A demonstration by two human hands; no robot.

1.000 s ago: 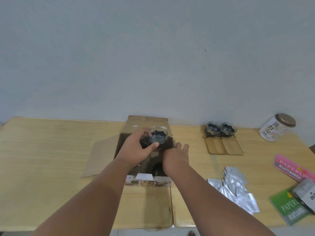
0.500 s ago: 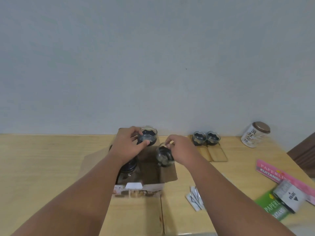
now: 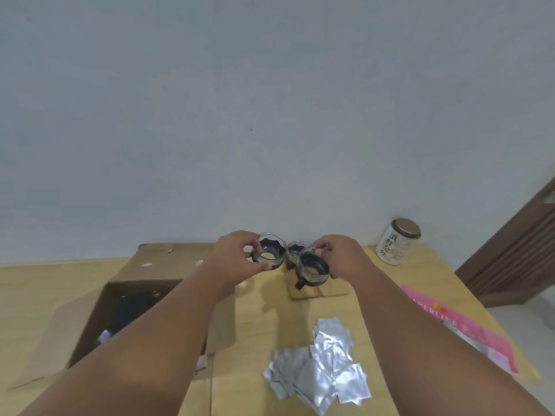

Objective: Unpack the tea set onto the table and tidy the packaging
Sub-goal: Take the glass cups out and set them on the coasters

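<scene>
My left hand [image 3: 237, 259] grips a small glass cup with a black holder [image 3: 268, 252] above the table, right of the open cardboard box [image 3: 126, 265]. My right hand [image 3: 342, 256] holds a second glass cup [image 3: 312, 268], tilted, just above the wooden coasters [image 3: 303, 291]. Between the two held cups another glass cup [image 3: 294, 250] stands at the back, partly hidden. Dark items remain inside the box [image 3: 132, 310], blurred.
A pile of silver foil sachets [image 3: 324, 367] lies on the wooden table [image 3: 264, 319] near the front. A white tin with a brown lid [image 3: 396, 241] stands at the back right. A pink packet [image 3: 459, 322] lies at the right edge, by a brown door [image 3: 516, 250].
Both hands have lifted their cups out of the box and carried them right, toward the coasters. The view has swung right, so the box now sits at the left.
</scene>
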